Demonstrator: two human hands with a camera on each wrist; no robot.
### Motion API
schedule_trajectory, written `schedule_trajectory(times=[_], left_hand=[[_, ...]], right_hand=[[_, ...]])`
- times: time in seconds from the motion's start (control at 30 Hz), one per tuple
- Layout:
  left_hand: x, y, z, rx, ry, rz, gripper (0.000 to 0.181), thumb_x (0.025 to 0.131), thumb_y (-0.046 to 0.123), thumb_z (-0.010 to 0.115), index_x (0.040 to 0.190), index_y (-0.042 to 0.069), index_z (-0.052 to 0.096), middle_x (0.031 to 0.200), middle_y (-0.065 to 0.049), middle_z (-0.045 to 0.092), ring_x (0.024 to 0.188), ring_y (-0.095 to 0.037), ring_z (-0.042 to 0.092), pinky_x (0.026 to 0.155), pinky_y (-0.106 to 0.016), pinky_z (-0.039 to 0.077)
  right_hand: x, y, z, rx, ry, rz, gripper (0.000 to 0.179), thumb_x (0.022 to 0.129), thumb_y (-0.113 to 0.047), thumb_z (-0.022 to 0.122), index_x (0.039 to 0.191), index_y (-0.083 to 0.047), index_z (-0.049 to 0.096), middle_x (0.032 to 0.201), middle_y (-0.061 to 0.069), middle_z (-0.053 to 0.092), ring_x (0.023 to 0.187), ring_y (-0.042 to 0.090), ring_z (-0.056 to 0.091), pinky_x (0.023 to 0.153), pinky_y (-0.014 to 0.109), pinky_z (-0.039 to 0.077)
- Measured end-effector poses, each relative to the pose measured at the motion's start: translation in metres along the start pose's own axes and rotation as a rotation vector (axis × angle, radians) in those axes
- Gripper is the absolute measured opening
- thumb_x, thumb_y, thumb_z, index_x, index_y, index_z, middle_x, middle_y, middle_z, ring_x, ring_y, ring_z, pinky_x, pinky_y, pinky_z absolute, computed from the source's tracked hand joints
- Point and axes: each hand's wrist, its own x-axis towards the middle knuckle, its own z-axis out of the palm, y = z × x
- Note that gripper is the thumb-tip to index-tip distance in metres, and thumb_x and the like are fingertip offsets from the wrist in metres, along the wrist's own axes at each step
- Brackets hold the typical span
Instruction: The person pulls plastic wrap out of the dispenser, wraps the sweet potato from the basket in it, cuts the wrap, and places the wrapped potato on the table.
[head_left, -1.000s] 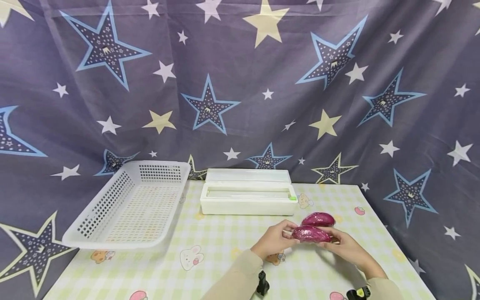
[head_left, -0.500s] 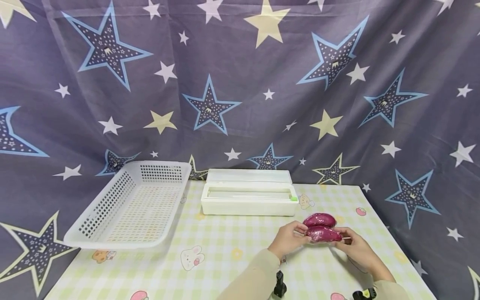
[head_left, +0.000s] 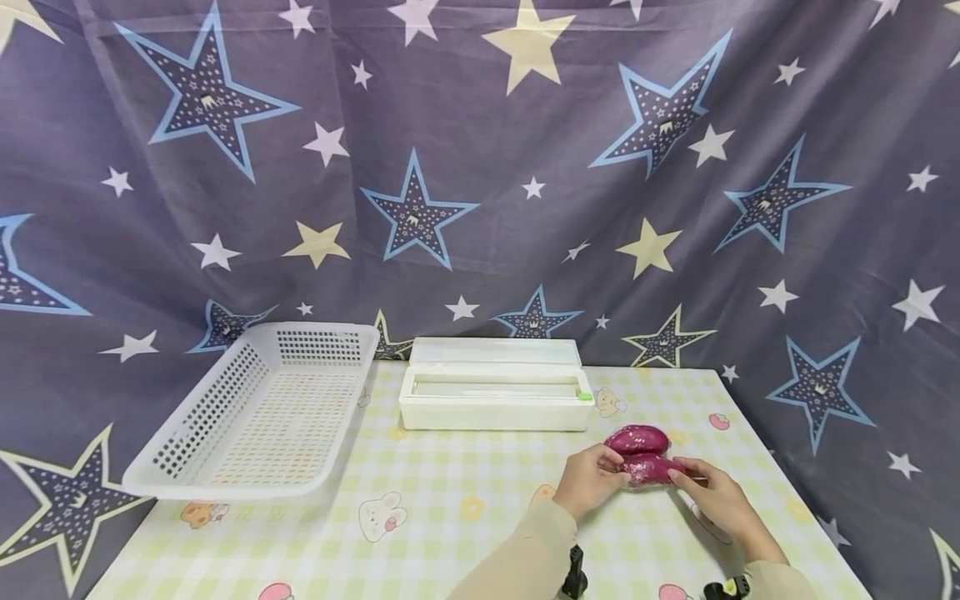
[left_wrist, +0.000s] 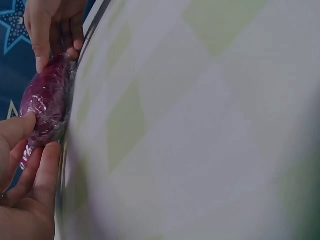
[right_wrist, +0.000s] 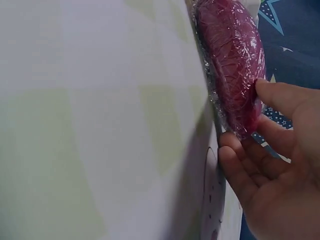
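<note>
A purple sweet potato (head_left: 647,471) wrapped in clear film lies low at the table, held between both hands. My left hand (head_left: 591,481) grips its left end with thumb and fingers; the left wrist view shows that hand (left_wrist: 30,185) around the near end. At the other end, my right hand (head_left: 716,502) pinches the tip; the right wrist view shows the thumb on top and the fingertips at the film's edge. Just behind lies a second purple sweet potato (head_left: 637,439), also shiny, very close to or touching the first.
A white cling film dispenser (head_left: 495,414) stands at the back middle, lid raised, with a green slider (head_left: 585,397) at its right end. To the left sits a white perforated basket (head_left: 225,490). A checked cloth (head_left: 420,475) covers the table; a starry curtain (head_left: 480,167) hangs behind.
Both hands and the held sweet potato have shifted right, the left hand most, ending in front of the second sweet potato. The left fingers now cover more of its left end.
</note>
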Motion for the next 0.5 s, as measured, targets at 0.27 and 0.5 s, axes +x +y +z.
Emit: schedule_trajectory(times=[0.27,0.5], left_hand=[[0.0001,-0.0033,0.0019,0.016,0.012,-0.029,0.019,0.084,0.013,0.082,0.098,0.013,0.069,0.082,0.012,0.062,0.074,0.0,0.06,0.072,-0.019,0.052],[-0.0004,0.0009,-0.0056,0.019,-0.018,-0.031,0.024,0.083,0.018,0.083,0.102,0.014,0.068,0.09,0.008,0.066,0.079,-0.002,0.06,0.076,-0.022,0.052]], right_hand=[[0.0016,0.0003,0.0013,0.018,-0.002,0.012,0.068,0.1,-0.049,0.058,0.141,0.004,0.051,0.126,0.023,0.062,0.115,0.039,0.058,0.096,0.058,0.045],[-0.0018,-0.0063,-0.0035,0.013,-0.017,0.0,0.065,0.102,-0.046,0.054,0.144,0.003,0.048,0.131,0.025,0.059,0.119,0.042,0.056,0.1,0.063,0.041]])
